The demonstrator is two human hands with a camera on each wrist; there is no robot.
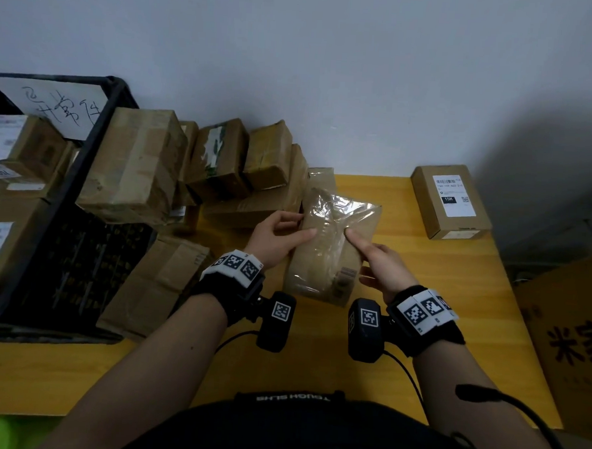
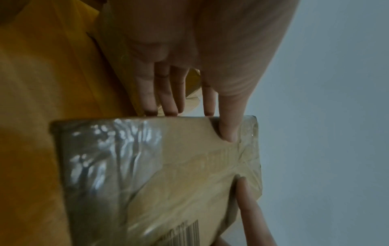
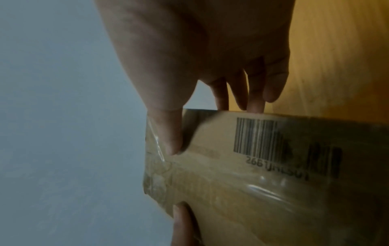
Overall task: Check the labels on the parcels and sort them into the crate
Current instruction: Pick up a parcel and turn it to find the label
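While both hands (image 1: 280, 232) (image 1: 381, 266) pinch the taped parcel (image 1: 331, 250) right of the crate (image 1: 96, 138), slick film could let it slip.

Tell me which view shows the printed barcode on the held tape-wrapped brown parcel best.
The right wrist view: the barcode fills much of the frame, with digits partly legible beneath, on the tape-wrapped brown parcel. The left wrist view catches only a cropped, blurred piece at its bottom edge. The head view shows it tiny, near the right hand.
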